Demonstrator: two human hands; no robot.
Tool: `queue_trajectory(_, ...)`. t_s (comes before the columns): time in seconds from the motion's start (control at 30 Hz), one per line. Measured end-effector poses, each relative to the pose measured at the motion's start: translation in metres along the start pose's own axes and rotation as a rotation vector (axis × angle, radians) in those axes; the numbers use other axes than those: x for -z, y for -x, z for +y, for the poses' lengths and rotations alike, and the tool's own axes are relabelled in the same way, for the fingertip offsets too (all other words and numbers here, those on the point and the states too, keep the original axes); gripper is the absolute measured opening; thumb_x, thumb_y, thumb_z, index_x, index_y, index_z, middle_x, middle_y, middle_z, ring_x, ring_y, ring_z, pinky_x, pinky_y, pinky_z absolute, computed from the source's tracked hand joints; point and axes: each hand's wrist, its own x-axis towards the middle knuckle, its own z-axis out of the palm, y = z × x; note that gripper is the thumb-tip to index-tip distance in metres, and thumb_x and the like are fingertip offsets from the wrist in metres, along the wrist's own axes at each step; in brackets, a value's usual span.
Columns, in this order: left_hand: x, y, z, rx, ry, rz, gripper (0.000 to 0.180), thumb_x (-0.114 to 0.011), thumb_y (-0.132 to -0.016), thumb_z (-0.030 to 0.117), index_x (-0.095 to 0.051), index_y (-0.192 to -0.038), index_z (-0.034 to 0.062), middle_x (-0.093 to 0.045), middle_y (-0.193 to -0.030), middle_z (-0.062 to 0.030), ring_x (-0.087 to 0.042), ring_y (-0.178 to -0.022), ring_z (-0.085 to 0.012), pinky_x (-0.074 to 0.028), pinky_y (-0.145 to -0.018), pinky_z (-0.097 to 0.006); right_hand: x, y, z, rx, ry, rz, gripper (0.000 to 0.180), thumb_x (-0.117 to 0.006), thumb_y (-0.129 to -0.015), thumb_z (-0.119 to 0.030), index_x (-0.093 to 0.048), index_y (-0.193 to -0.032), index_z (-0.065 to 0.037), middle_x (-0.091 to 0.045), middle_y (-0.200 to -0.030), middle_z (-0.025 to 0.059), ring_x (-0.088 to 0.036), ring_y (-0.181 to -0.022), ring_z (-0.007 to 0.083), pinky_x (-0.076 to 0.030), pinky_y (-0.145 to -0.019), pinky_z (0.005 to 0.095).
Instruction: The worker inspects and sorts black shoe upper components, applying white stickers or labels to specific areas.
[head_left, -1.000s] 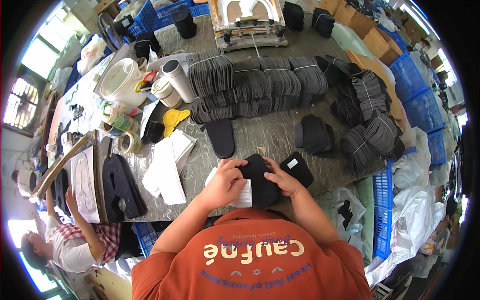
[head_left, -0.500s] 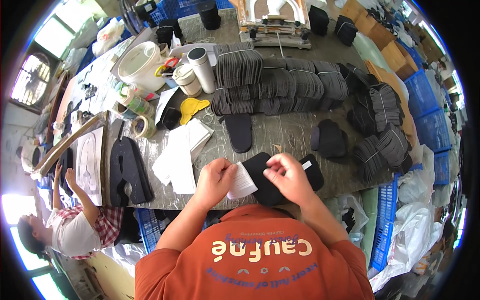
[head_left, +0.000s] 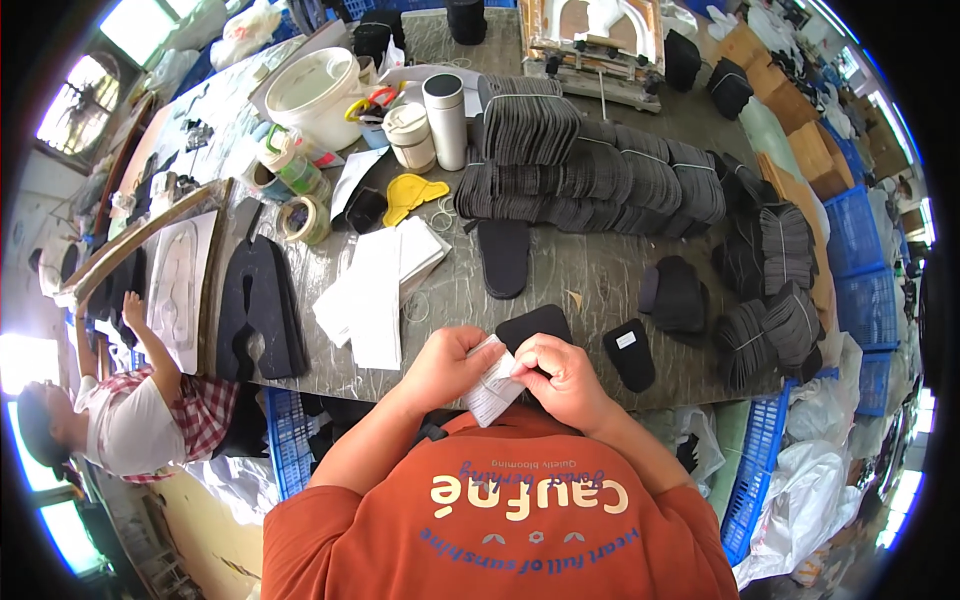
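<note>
Between thumb and fingers, my left hand (head_left: 445,368) grips a small white sheet of printed labels (head_left: 488,396) close to my chest. My right hand (head_left: 565,378) pinches the upper right edge of that sheet; whether a single label is lifted from it is too small to tell. Just beyond my hands lies a black shoe insole (head_left: 535,321), its near part hidden by them. To the right, apart from my hand, a second black insole (head_left: 630,368) rests flat with a white label (head_left: 626,341) stuck on its wide end.
Tied stacks of dark insoles (head_left: 600,185) line the table's middle, with more bundles (head_left: 790,250) at right. White papers (head_left: 378,310), a yellow template (head_left: 412,195), tape rolls (head_left: 305,220), a tumbler (head_left: 445,120) and a bucket (head_left: 315,95) stand left. A co-worker (head_left: 130,420) works at far left.
My right hand has moved from above the insole to the label sheet and now pinches its edge. The labelled insole at right now shows whole, apart from the other one.
</note>
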Motion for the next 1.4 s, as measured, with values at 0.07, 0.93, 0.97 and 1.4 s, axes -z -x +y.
queue_trajectory(0.07,0.0,0.002,0.001,-0.024,-0.164,0.077,0.027,-0.063,-0.087,0.019,-0.058,-0.069,-0.0001,-0.052,-0.055,-0.0016,-0.046,-0.051,-0.0086,-0.039,-0.047,-0.03,-0.002,0.002,0.0,-0.039,-0.001,0.042,0.014,-0.064,-0.076,0.006,-0.053,-0.081,-0.002,-0.055,-0.083,0.008,-0.056,-0.075,0.0213,-0.047,-0.069,0.0275)
queue_trajectory(0.93,-0.011,0.007,-0.016,-0.716,-0.601,-0.199,0.012,-0.062,-0.078,0.006,-0.056,-0.081,-0.004,-0.057,-0.117,-0.0188,-0.05,-0.117,-0.0351,-0.043,-0.098,-0.041,0.003,-0.002,0.043,-0.489,0.172,0.297,0.005,-0.06,-0.082,-0.003,-0.06,-0.084,0.002,-0.063,-0.075,0.0126,-0.061,-0.065,0.0212,-0.048,-0.062,0.0313)
queue_trajectory(0.97,-0.011,0.006,-0.016,-0.71,-0.595,-0.191,0.012,-0.061,-0.078,0.007,-0.056,-0.081,-0.0041,-0.056,-0.118,-0.0196,-0.05,-0.115,-0.0355,-0.043,-0.097,-0.041,0.003,-0.002,0.042,-0.49,0.189,0.299,0.004,-0.06,-0.082,-0.003,-0.06,-0.083,0.001,-0.063,-0.075,0.0132,-0.061,-0.066,0.0223,-0.048,-0.062,0.032)
queue_trajectory(1.4,-0.018,-0.001,-0.013,-0.757,-0.774,-0.221,0.016,-0.059,-0.08,0.012,-0.058,-0.083,-0.0037,-0.055,-0.124,-0.0203,-0.052,-0.11,-0.034,-0.041,-0.097,-0.042,0.004,-0.004,0.039,-0.574,0.243,0.409,0.049,-0.07,-0.075,-0.001,-0.046,-0.117,-0.002,-0.059,-0.064,0.0041,-0.054,-0.055,0.0094,-0.045,-0.055,0.0248)
